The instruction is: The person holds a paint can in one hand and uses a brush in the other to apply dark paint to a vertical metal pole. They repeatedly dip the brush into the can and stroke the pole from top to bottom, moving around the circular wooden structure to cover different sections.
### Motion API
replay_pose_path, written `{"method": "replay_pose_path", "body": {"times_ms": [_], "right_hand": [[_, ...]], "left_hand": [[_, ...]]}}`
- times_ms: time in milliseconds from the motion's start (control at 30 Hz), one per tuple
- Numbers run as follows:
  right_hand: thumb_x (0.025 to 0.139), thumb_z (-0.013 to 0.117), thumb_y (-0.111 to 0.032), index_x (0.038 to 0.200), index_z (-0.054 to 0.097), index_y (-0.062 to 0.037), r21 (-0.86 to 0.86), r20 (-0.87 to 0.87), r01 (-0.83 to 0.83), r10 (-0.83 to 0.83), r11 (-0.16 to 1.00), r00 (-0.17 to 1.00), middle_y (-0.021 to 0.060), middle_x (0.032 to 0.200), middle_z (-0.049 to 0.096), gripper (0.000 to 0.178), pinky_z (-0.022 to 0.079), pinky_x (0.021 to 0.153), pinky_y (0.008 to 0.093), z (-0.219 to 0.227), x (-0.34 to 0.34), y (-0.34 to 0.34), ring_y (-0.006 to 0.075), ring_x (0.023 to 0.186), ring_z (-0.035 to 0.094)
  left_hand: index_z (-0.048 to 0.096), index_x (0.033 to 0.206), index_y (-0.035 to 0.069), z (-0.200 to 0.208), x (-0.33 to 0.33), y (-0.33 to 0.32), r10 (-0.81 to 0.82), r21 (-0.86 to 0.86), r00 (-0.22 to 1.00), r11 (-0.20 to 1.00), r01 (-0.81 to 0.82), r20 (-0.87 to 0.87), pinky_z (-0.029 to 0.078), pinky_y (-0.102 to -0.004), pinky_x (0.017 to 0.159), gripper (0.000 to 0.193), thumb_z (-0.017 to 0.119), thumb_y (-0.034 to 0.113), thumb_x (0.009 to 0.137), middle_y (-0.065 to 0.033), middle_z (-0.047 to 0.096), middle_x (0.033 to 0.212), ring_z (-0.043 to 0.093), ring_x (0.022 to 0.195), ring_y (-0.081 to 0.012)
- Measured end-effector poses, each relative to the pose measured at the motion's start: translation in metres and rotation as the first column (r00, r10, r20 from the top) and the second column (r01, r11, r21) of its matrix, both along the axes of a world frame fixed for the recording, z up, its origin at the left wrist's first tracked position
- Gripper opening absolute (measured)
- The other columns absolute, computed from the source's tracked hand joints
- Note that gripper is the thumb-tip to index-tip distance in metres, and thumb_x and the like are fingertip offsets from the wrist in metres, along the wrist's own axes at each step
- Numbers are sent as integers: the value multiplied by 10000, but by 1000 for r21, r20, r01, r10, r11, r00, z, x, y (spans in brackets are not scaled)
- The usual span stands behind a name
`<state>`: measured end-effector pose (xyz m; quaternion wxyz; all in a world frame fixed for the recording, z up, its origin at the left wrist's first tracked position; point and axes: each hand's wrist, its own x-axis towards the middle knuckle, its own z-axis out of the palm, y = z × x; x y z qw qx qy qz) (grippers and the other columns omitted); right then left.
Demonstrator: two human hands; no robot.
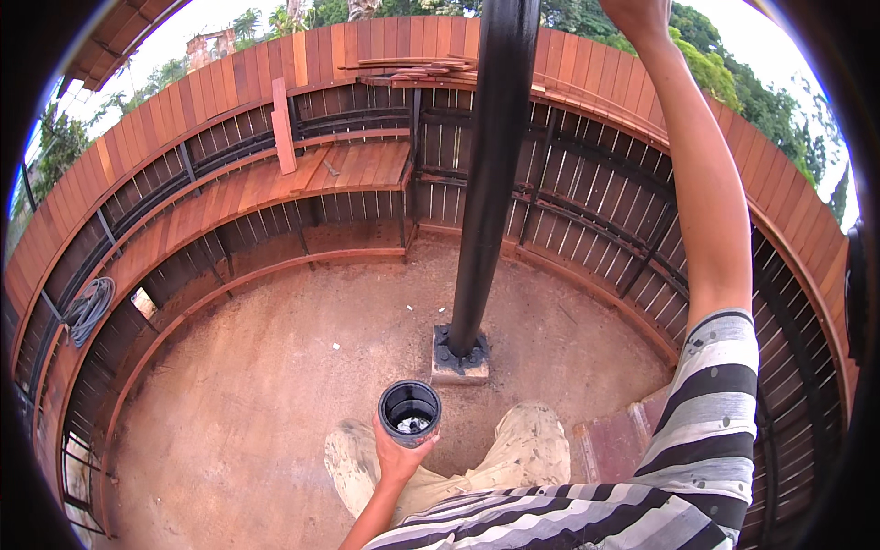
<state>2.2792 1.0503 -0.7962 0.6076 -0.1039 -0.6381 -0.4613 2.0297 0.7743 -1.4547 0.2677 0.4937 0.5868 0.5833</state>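
My left hand (401,454) is wrapped round a black round pot (410,397), held upright in front of my lap. Dark stuff coats its inside wall, and something shiny lies at the bottom. My right arm stretches up past the right side of a glossy black post (500,128). At the top edge of the view my right hand (639,16) is only partly seen, near the upper part of the post. Its fingers are cut off, so whether it holds anything does not show.
The post stands bolted on a concrete block (458,371). A curved wooden bench (247,197) follows the slatted wall, with a coiled cable (89,312) on its left part. Loose wooden strips (422,69) lie on the top ledge. A reddish board (616,443) is beside my right knee.
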Motion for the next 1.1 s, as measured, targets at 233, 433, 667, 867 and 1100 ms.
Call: {"method": "replay_pose_path", "body": {"times_ms": [233,433,667,867,1100], "right_hand": [[849,887,-128,1141,789,-131,-216,331,140,-62,966,942,44,1026,749,308,611,734,374,-264,-26,25,243,948,755],[797,743,-31,1168,705,-110,-762,506,383,110,523,856,10,1105,658,381,642,754,355,-559,-17,-24,226,1063,695],[800,875,-30,1098,775,-109,-522,95,-56,123,851,988,33,1051,756,324,607,749,365,-379,-25,-13,240,948,753],[809,882,-45,1163,806,-163,-445,156,62,10,894,988,15,1084,768,381,609,784,344,-395,-2,10,215,973,759],[934,819,-14,1171,772,-30,-852,-209,-285,213,439,954,119,1136,785,243,608,862,358,-512,-23,-88,273,982,782]], "left_hand": [[366,1563,9,15,-2,-8,61,40,998,997,-62,28,462,-450,1172,1155,1039,257,658,-196,585,1454,612,1349,-334],[365,1564,0,23,-6,-4,34,5,996,999,-34,-77,449,-448,1177,1163,1040,255,653,-194,566,1454,597,1350,-330],[372,1570,-2,25,-33,-14,128,-4,982,991,-130,-136,432,-454,1198,1166,1034,246,642,-196,546,1469,570,1371,-345],[371,1550,-5,39,-25,3,133,4,960,991,-137,-246,460,-455,1172,1150,1039,263,653,-193,579,1461,606,1350,-331],[324,1626,27,37,-34,10,173,147,919,981,-128,-356,415,-507,1244,1251,1029,254,618,-244,484,1612,498,1488,-439]]}}
